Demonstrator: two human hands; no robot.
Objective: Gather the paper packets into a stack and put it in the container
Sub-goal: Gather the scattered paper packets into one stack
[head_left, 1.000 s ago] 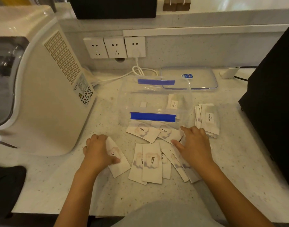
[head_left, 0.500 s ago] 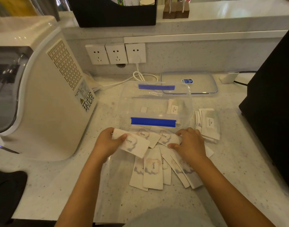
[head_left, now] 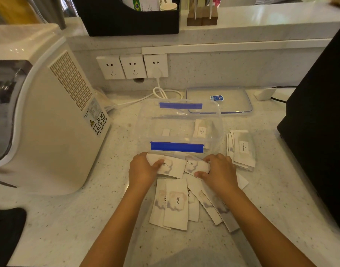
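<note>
**Packets half gathered in front of the open container**

Packets are what we have in both hands: our left hand pinches one "love." packet by its short end, thumb on top, and our right hand is curled over a second packet, holding it at its right end. Both lie just in front of the clear container, which is open and already has one packet inside.

More loose packets fan out on the counter between our forearms, and a small pile sits right of the container.

We judge them light, thin and bendable, likely to slide over each other, so we would square them by the edges and grip across the whole stack.

Our right forearm hides part of the fan; the count is unclear.
</note>
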